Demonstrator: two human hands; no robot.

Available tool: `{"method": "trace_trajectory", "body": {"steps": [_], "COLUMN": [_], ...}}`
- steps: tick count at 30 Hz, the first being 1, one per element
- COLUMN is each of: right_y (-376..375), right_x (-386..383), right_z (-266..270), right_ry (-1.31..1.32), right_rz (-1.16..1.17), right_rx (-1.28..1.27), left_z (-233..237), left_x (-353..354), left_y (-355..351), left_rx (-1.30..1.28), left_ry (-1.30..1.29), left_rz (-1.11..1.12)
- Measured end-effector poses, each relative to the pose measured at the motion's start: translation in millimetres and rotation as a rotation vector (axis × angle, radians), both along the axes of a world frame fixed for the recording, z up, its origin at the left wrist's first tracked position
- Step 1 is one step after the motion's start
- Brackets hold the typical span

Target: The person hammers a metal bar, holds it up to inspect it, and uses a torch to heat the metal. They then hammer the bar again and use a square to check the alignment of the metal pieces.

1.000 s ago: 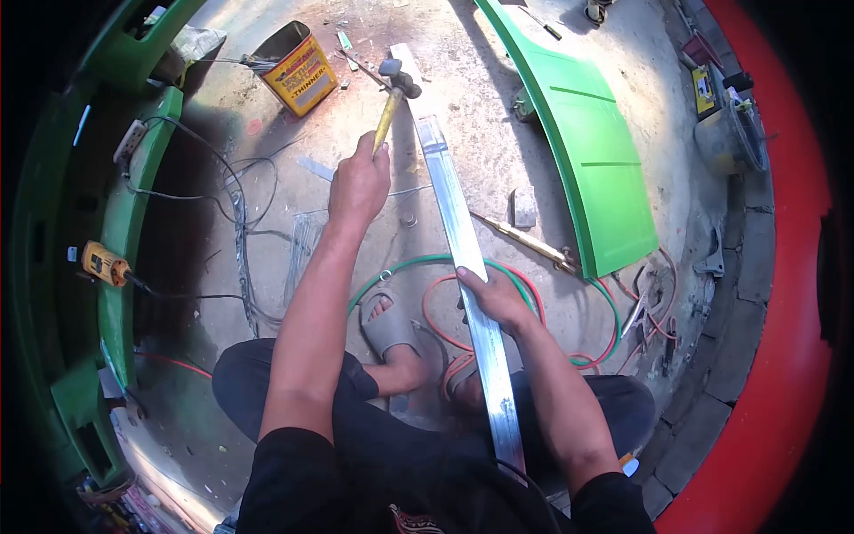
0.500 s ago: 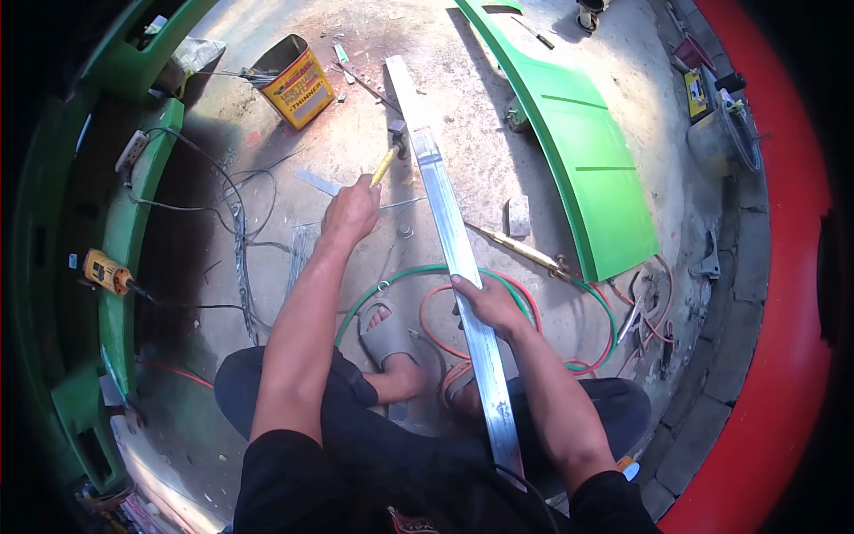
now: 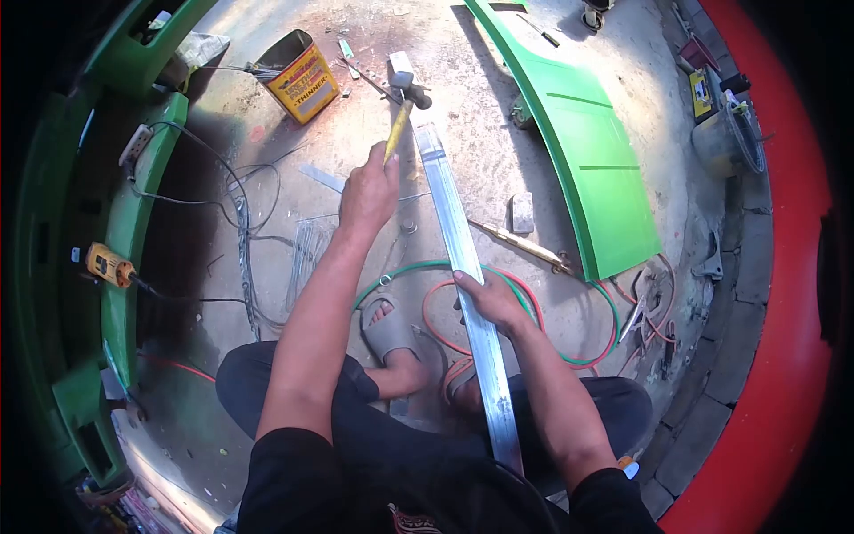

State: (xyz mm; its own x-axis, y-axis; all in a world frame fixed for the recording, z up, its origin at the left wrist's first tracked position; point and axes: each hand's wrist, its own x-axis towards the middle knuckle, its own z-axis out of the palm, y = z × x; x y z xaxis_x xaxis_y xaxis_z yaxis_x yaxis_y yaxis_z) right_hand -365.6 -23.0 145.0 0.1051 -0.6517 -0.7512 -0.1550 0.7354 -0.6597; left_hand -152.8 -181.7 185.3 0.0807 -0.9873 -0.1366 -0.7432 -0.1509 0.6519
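Note:
My left hand [image 3: 368, 189] is closed around the yellow handle of a hammer [image 3: 398, 129]. The hammer's head overlaps the sunlit far end of a long, silvery metal bar [image 3: 455, 212]. That bar slants away from between my legs, and a dark band crosses it near the far part. Around its middle my right hand [image 3: 489, 301] is wrapped, thumb on the upper face. Under the bar, a green hose [image 3: 614, 313] and a red hose [image 3: 425, 310] loop over the floor by my sandalled feet.
A green curved panel [image 3: 605, 178] lies to the right, with a brass-coloured torch [image 3: 520, 243] and a small block [image 3: 521, 214] nearby. At back left stands a yellow thinner can [image 3: 307, 84]. Cables and a power strip [image 3: 135, 147] are at left. A red surface [image 3: 801, 267] borders the far right.
My left hand has moved forward and slightly right with the hammer, bringing its head over the bar's far end. My right hand keeps its hold on the bar.

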Motion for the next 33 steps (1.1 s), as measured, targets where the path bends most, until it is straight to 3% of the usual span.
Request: {"method": "trace_trajectory", "body": {"steps": [2,6,8,10,12,14,15,17,18,20,21,23,27,29,30,33], "right_y": [1,3,-1,1,0,4,8,12,10,3,-1,3,3,5,6,8], "right_x": [2,0,4,2,-3,-9,-11,-16,-16,-8,-3,10,21,21,22,24], "right_z": [-2,-5,10,6,5,-1,-3,-2,5,30,39,41,50,45,39,33], "right_ry": [0.022,0.028,0.001,-0.121,-0.419,-0.662,-0.665,-0.722,-0.714,-0.384,-0.266,-0.173,-0.033,-0.080,-0.079,0.052], "right_rz": [-0.006,0.002,-0.045,-0.082,-0.180,-0.234,-0.236,-0.247,-0.259,-0.161,-0.034,-0.025,0.024,0.031,0.020,0.096], "right_rx": [-0.039,-0.055,0.035,0.084,0.179,0.185,0.196,0.126,0.127,0.145,0.101,0.070,0.055,0.073,0.067,-0.013], "left_z": [-50,-39,-79,-102,-144,-198,-206,-225,-221,-202,-208,-221,-237,-210,-189,-117], "left_x": [4,20,34,52,71,76,78,74,71,63,63,73,80,75,73,67], "left_y": [2,-3,3,16,47,83,87,88,84,69,62,49,30,19,14,2], "left_rx": [0.133,0.199,0.097,0.510,0.648,0.425,0.436,0.420,0.426,0.002,0.002,-0.040,0.018,0.274,0.267,0.263], "left_ry": [-0.259,-0.202,-0.176,0.244,0.411,0.334,0.331,-0.044,-0.038,-0.301,-0.292,-0.563,-0.651,-0.216,-0.215,0.144], "left_rz": [-0.258,-0.121,-0.033,0.140,0.081,-0.080,-0.076,-0.015,-0.027,0.243,0.228,0.111,-0.017,0.057,0.046,-0.135]}}
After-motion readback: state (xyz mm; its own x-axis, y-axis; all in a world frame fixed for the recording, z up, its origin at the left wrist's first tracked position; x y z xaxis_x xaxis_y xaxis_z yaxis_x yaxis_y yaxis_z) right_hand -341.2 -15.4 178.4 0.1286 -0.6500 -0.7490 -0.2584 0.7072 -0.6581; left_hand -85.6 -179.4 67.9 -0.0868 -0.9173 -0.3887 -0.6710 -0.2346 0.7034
